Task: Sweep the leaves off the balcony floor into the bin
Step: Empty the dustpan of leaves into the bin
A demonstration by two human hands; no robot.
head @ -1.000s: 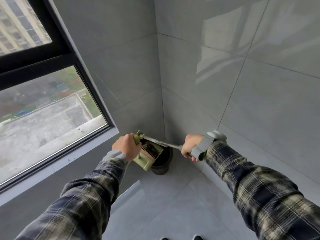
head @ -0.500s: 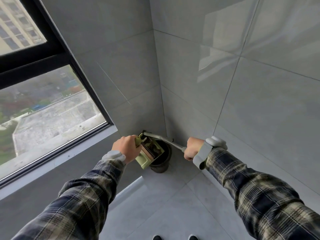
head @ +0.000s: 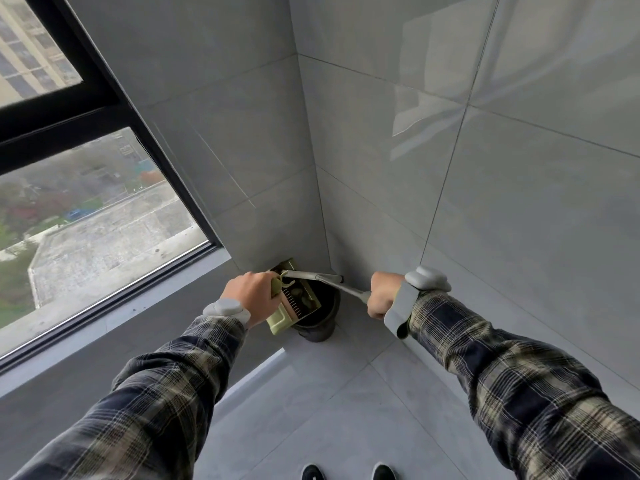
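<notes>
A dark round bin stands on the floor in the corner of the balcony. My left hand is shut on the handle of a light green dustpan, which is raised and tilted over the bin's mouth. A few dull green leaves lie inside the pan beside its comb teeth. My right hand grips a metal broom handle that runs left across the top of the pan. The broom's head is hidden.
Grey tiled walls meet in the corner just behind the bin. A black-framed window with a low ledge runs along the left. Grey floor tiles stretch toward my shoes at the bottom edge.
The dustpan has been lifted higher and tipped more steeply over the bin. Both hands rose slightly, and my view shifted closer to the corner.
</notes>
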